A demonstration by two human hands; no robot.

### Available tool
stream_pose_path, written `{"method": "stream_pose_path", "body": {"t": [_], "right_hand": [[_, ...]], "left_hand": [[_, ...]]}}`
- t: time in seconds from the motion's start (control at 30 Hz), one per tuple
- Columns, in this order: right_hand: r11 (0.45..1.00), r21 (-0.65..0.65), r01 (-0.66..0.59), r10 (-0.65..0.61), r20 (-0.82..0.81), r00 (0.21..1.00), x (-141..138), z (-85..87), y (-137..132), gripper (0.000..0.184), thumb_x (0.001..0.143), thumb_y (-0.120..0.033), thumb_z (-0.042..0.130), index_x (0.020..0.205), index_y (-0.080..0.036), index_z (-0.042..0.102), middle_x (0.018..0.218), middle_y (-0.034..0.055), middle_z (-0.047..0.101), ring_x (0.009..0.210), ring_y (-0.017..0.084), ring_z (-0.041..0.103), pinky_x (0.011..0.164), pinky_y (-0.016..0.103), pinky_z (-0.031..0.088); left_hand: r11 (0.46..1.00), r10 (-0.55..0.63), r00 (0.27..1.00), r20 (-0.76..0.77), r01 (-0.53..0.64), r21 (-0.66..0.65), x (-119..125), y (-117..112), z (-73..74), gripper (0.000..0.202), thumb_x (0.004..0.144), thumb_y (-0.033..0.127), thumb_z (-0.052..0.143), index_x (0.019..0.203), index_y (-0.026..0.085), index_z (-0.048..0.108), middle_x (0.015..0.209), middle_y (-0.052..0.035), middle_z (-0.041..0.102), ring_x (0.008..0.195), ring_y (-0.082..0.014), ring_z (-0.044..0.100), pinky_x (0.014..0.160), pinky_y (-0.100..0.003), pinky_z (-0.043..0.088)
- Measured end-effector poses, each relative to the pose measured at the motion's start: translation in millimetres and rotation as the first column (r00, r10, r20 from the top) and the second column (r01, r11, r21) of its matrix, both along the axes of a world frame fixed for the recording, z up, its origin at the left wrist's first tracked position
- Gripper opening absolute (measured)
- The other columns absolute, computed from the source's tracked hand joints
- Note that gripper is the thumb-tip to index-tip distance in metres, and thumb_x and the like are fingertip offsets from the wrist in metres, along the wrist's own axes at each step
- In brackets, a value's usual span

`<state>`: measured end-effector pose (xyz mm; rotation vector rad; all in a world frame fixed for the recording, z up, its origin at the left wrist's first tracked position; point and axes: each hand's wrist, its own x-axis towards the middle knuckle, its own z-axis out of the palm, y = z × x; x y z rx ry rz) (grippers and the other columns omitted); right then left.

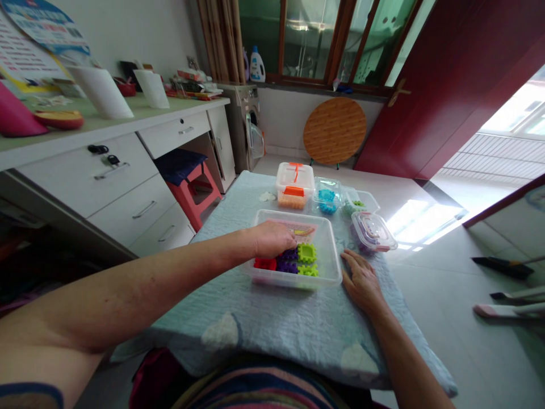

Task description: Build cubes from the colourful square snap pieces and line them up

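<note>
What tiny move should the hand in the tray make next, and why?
Probably close the left hand on the purple block and lift it: its fingers rest on that block in the clear tray, while the right hand lies flat beside it.

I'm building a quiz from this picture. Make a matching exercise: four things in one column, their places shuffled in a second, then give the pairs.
Things
1. left hand
2. right hand
3. orange-handled box
4. red block

Places
A. flat on the blue cloth, beside the tray
B. beyond the tray's far edge
C. in the tray's near left corner
D. in the tray, on the purple blocks

Pairs: 1-D, 2-A, 3-B, 4-C
</note>
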<state>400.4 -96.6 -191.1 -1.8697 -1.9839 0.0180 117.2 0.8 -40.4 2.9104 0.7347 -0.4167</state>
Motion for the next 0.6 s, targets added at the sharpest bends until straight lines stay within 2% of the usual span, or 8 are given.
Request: {"method": "stream_pose_path", "body": {"t": [0.07, 0.13, 0.3, 0.43, 0.5, 0.6], "right_hand": [[1.0, 0.006, 0.002, -0.002, -0.006, 1.0, 0.0, -0.1, -0.3, 0.043, 0.09, -0.034, 0.044, 0.125, -0.015, 0.06, 0.136, 0.0138, 0.058, 0.128, 0.027, 0.051, 0.108, 0.046, 0.039], [1.0, 0.014, -0.001, 0.001, -0.011, 1.0, 0.1, -0.1, -0.6, 0.043, 0.09, -0.034, 0.044, 0.125, -0.015, 0.06, 0.135, 0.0137, 0.059, 0.127, 0.027, 0.051, 0.107, 0.047, 0.04], [1.0, 0.025, -0.012, 0.013, -0.014, 1.0, 0.4, 0.0, -0.6, 0.043, 0.09, -0.032, 0.044, 0.125, -0.015, 0.06, 0.135, 0.0134, 0.059, 0.127, 0.027, 0.052, 0.108, 0.046, 0.039], [1.0, 0.02, -0.012, 0.012, -0.001, 1.0, 0.7, -0.5, 0.1, 0.043, 0.09, -0.033, 0.043, 0.125, -0.014, 0.06, 0.134, 0.0141, 0.059, 0.126, 0.028, 0.052, 0.108, 0.047, 0.04], [1.0, 0.023, -0.013, 0.013, 0.001, 1.0, 1.0, -0.9, 0.2, 0.043, 0.09, -0.034, 0.043, 0.124, -0.014, 0.06, 0.134, 0.0143, 0.059, 0.126, 0.028, 0.053, 0.107, 0.047, 0.04], [1.0, 0.028, -0.011, 0.011, -0.001, 1.0, 1.5, -1.7, 0.3, 0.042, 0.09, -0.034, 0.043, 0.124, -0.015, 0.06, 0.134, 0.0138, 0.059, 0.126, 0.027, 0.053, 0.107, 0.047, 0.04]], "left_hand": [[1.0, -0.004, 0.997, -0.072, 0.002, -0.031, 3.7, -1.2, -1.4, 0.024, 0.086, 0.016, 0.054, 0.099, 0.022, 0.073, 0.11, -0.0061, 0.073, 0.099, -0.0211, 0.065, 0.083, -0.027, 0.045], [0.998, 0.046, 0.994, -0.103, -0.049, -0.026, 5.2, -1.5, -1.8, 0.023, 0.087, 0.017, 0.053, 0.097, 0.02, 0.074, 0.107, -0.0081, 0.074, 0.096, -0.022, 0.066, 0.081, -0.028, 0.045], [0.987, 0.158, 0.987, -0.014, -0.158, -0.018, 1.5, 1.2, -4.5, 0.022, 0.083, 0.012, 0.055, 0.085, 0.017, 0.076, 0.098, -0.0093, 0.076, 0.088, -0.0228, 0.067, 0.076, -0.029, 0.045], [0.992, 0.124, 0.992, 0.003, -0.124, -0.011, -1.0, 2.8, -4.0, 0.022, 0.082, 0.011, 0.055, 0.086, 0.018, 0.076, 0.097, -0.0093, 0.075, 0.087, -0.023, 0.067, 0.074, -0.029, 0.046], [0.994, 0.111, 0.992, 0.057, -0.11, -0.004, -5.7, 3.5, -0.4, 0.025, 0.082, 0.011, 0.054, 0.092, 0.019, 0.075, 0.099, -0.0083, 0.075, 0.088, -0.0226, 0.067, 0.075, -0.029, 0.047], [0.992, 0.117, 0.962, 0.247, -0.127, 0.023, -21.3, 3.8, 6.7, 0.036, 0.079, 0.004, 0.052, 0.102, 0.021, 0.073, 0.102, -0.0058, 0.074, 0.093, -0.0205, 0.066, 0.079, -0.028, 0.048]]}}
